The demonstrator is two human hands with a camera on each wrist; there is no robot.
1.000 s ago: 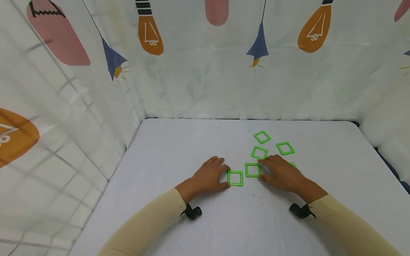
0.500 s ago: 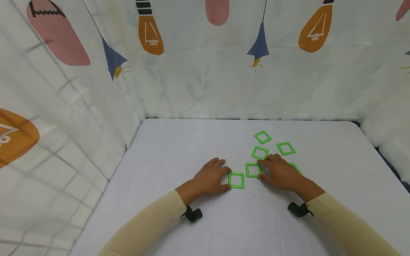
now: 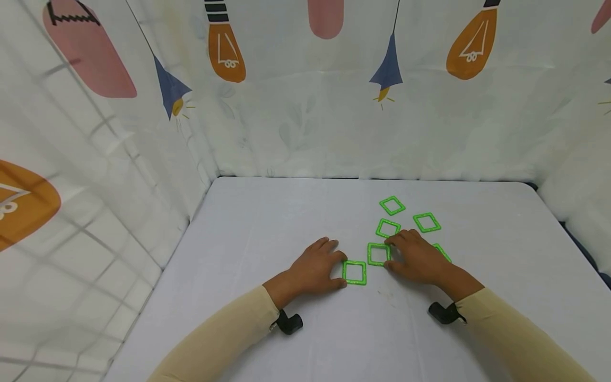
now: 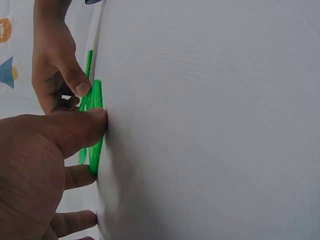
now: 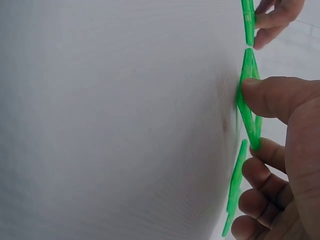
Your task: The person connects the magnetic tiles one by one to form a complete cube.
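Note:
Green see-through square frames, like magnetic building tiles, lie on the white table. In the head view my left hand (image 3: pixel 317 268) pinches the nearest square frame (image 3: pixel 365 272) by its left side, thumb at the near corner and a finger at the far one. My right hand (image 3: pixel 417 258) pinches a second square frame (image 3: pixel 369 254) by its right side. The two frames sit side by side, the left one a little nearer to me. In the left wrist view the thumb (image 4: pixel 82 127) presses on the green edge (image 4: pixel 95 157). The right wrist view shows the right thumb (image 5: pixel 272 95) against its frame (image 5: pixel 247 112).
Beyond the right hand lie more green frames: one close by (image 3: pixel 391 222), one farther back (image 3: pixel 386 200) and one to the right (image 3: pixel 422 215). Another frame (image 3: pixel 442 252) is partly hidden behind the right hand. A patterned curtain (image 3: pixel 305 122) hangs behind the table (image 3: pixel 267 212).
My left hand has slid slightly toward me and to the right with its square frame. The right hand and its frame have stayed almost in place.

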